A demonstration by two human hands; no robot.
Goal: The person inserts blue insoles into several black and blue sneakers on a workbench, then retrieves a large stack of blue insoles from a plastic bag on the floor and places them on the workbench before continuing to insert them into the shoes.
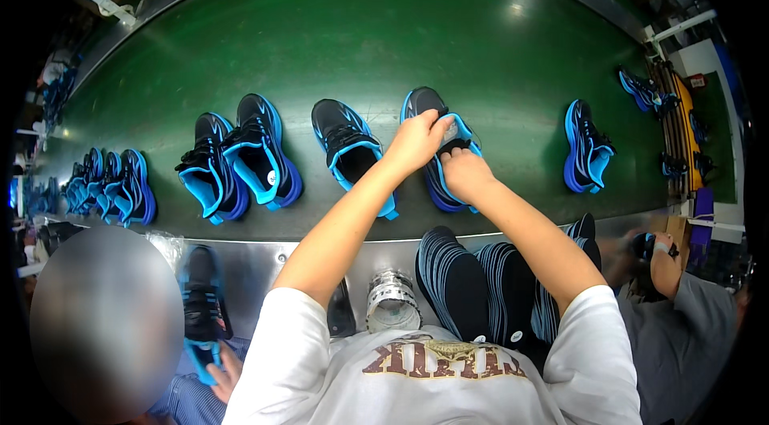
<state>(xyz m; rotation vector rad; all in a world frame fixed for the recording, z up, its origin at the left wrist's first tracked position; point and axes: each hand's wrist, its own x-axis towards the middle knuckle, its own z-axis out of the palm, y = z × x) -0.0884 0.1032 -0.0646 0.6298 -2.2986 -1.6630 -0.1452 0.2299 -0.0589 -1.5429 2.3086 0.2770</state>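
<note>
A black and blue sneaker (424, 99) lies on the green conveyor belt, toe pointing away from me. My left hand (416, 142) pinches it at the tongue, at the front of the opening. The curled fingers of my right hand (467, 175) reach over the collar into the opening and grip there. My hands hide much of the laces and the inside. Just to the left, another sneaker (356, 140) of the same kind stands with its opening uncovered. Stacks of black insoles (456, 289) with blue-striped edges lean close to my body, below my right forearm.
Left along the belt (336, 32) stand a sneaker pair (260, 153) and several more sneakers (128, 189). A single sneaker (585, 149) lies right. A tape roll (392, 302) sits on the metal ledge (272, 258). Beside me, a person's hand (228, 373) holds a shoe (204, 309); another person sits right.
</note>
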